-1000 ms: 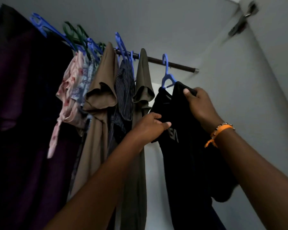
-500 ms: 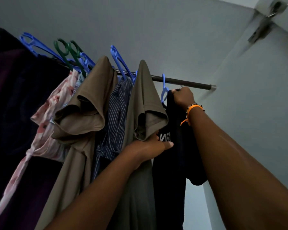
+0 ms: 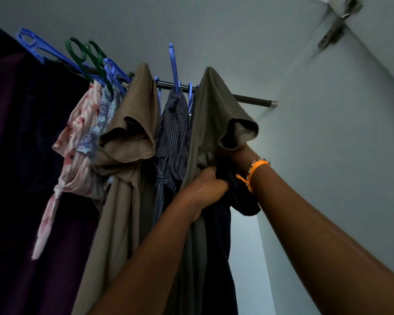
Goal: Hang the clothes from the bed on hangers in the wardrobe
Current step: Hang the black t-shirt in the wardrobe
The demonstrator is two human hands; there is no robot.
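A black T-shirt (image 3: 218, 235) hangs at the right end of the row, behind an olive shirt (image 3: 212, 110); its hanger and top are hidden. My left hand (image 3: 205, 185) grips a bunch of the black cloth at the olive shirt's edge. My right hand (image 3: 239, 153), with an orange band on the wrist, reaches in at the black shirt's top. Its fingers are hidden behind the olive sleeve. The dark rail (image 3: 253, 100) runs above, bare at its right end.
Left of the olive shirt hang a striped shirt (image 3: 175, 128), a brown shirt (image 3: 137, 123), a pink floral garment (image 3: 77, 144) and a dark purple one (image 3: 21, 155). Blue hangers (image 3: 32, 45) and green hangers (image 3: 82, 51) stick up. A grey wall (image 3: 328, 155) closes the right side.
My right hand has come down from the rail to below the olive sleeve. The black shirt has slid left behind the olive shirt, and my left hand has closed on the cloth.
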